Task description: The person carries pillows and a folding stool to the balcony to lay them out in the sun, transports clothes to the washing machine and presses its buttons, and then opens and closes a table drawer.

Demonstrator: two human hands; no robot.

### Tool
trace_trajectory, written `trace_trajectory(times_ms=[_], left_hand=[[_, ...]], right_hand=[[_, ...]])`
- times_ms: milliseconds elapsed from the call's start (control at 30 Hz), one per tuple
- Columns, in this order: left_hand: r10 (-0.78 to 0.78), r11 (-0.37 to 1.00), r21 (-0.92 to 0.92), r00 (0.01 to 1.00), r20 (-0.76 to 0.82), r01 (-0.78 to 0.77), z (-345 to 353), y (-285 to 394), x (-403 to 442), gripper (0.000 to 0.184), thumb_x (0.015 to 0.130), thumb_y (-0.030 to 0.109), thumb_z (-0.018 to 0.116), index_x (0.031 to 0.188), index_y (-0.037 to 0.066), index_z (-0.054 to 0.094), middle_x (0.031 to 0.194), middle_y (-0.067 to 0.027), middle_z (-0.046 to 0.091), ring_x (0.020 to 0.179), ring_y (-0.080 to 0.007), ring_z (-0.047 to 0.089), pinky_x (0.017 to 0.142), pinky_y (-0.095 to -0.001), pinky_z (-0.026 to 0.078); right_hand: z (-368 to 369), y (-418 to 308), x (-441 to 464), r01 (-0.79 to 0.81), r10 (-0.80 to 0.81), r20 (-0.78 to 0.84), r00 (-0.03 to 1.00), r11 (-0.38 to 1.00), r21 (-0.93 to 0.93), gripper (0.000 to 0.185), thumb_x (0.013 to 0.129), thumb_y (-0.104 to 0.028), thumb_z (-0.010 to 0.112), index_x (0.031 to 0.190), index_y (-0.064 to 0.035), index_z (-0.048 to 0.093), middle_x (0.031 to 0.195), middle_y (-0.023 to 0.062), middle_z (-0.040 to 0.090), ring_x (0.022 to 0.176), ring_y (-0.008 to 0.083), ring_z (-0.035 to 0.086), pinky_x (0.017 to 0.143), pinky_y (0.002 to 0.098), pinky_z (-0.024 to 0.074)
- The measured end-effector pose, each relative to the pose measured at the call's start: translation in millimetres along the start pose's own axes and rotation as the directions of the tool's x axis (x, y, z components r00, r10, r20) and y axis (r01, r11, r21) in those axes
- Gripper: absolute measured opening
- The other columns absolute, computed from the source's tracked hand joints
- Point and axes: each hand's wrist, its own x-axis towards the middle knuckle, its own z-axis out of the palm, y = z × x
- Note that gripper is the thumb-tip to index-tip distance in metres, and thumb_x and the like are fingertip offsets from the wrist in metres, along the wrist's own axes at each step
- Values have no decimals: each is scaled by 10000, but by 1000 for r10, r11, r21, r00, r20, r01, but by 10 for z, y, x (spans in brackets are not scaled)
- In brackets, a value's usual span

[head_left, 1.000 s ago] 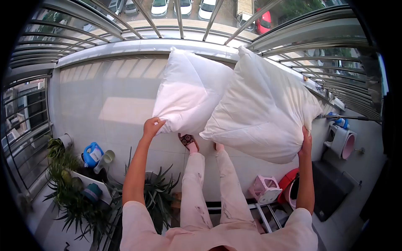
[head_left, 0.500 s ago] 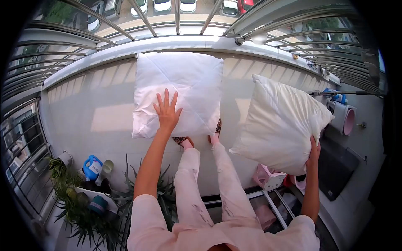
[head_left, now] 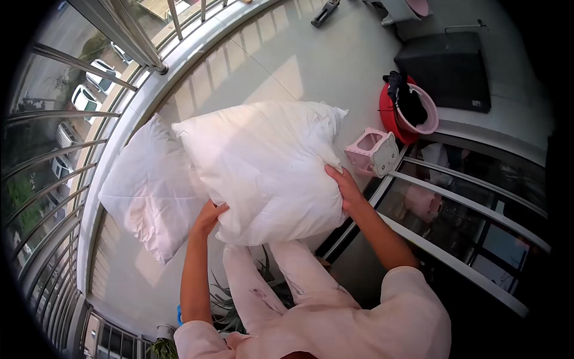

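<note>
A plump white pillow (head_left: 263, 161) is held up in front of my legs, between both hands. My left hand (head_left: 209, 215) grips its near left edge, the thumb lying on top. On the right edge my right hand (head_left: 344, 186) is closed, thumb on the upper face and the other fingers hidden beneath. A second white pillow (head_left: 149, 185), flatter and wrinkled, lies to the left, partly covered from view by the held one. Neither hand touches this second pillow. My feet are hidden under the held pillow.
Metal railings (head_left: 66, 161) run along the left above a white ledge (head_left: 113, 155). To the right stand a pink folding stool (head_left: 373, 152), a red basin (head_left: 388, 110) with a pink basin (head_left: 428, 121) holding dark cloth, and a black box (head_left: 448, 69). A spiky plant (head_left: 227, 305) is behind my legs.
My view has turned right. My left hand has left the flatter pillow and now grips the plump one, which has moved in front of me; my right hand still holds it.
</note>
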Motion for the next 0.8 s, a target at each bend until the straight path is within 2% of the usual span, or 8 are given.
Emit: trace_trajectory(times_ms=[67, 167, 267, 367, 400, 500, 700, 800], left_hand=[[-95, 995, -2, 994, -47, 95, 239, -107, 42, 619, 725, 172, 638, 1214, -55, 332, 1113, -163, 507, 996, -222, 518, 818, -321, 442], [-223, 975, -33, 945, -238, 222, 528, -235, 83, 563, 724, 141, 629, 1177, -69, 368, 1047, -188, 534, 893, -252, 571, 762, -338, 482], [-221, 971, -171, 902, -372, 168, 961, -212, -14, 530, 726, 122, 617, 1163, -62, 380, 993, -192, 554, 835, -272, 588, 752, -360, 493], [-191, 959, -267, 909, -371, 93, 1390, -249, -73, 475, 744, 104, 588, 1151, -51, 398, 998, -176, 552, 859, -267, 578, 751, -367, 494], [-162, 966, -251, 910, -382, 66, 1527, -312, -69, 460, 750, 97, 581, 1149, -45, 403, 1003, -170, 552, 869, -264, 574, 754, -365, 493], [-54, 983, -184, 911, -408, -25, 1981, -540, 96, 426, 764, 80, 564, 1148, -27, 414, 1015, -154, 549, 895, -253, 563, 759, -360, 488], [94, 987, -53, 815, -571, -151, 2886, -884, 512, 369, 778, 84, 563, 1118, -6, 453, 1016, -134, 552, 877, -221, 565, 743, -343, 485], [196, 966, 22, 680, -707, -256, 3279, -722, 616, 294, 778, 135, 580, 1027, -9, 521, 978, -126, 565, 843, -216, 570, 733, -340, 490]], right_hand=[[-331, 87, -43, -14, 16, -28, 999, 997, 71, 406, 802, -168, 565, 1142, 14, 436, 1032, 105, 552, 903, 180, 560, 794, 304, 464], [-796, 189, -14, -11, 20, -51, 998, 985, 174, 410, 797, -180, 570, 1131, 20, 442, 1009, 109, 560, 868, 182, 573, 763, 300, 479], [-1359, 418, 94, -42, 58, -118, 991, 990, 134, 418, 785, -224, 579, 1110, 12, 464, 992, 94, 573, 853, 177, 574, 743, 296, 474], [-2143, 897, 393, 21, -101, -175, 979, 911, -412, 410, 765, -256, 593, 1083, -14, 499, 966, 80, 589, 859, 170, 570, 741, 298, 457], [-2425, 980, 453, 32, -157, -119, 980, 724, -689, 396, 748, -269, 599, 1057, -33, 525, 911, 73, 600, 848, 171, 568, 732, 302, 444], [-3222, 1160, 667, -30, -212, -189, 959, 585, -811, 402, 737, -229, 620, 1059, -9, 521, 812, 60, 593, 751, 150, 568, 690, 289, 450], [-5203, 1372, 966, -64, -218, -393, 893, 803, -592, 366, 744, -199, 607, 1047, -12, 523, 783, 55, 591, 637, 139, 573, 581, 256, 456], [-6067, 1158, 919, -153, -123, -539, 833, 886, -439, 351, 748, -202, 604, 1038, -20, 527, 800, 61, 590, 615, 129, 571, 538, 258, 457]])
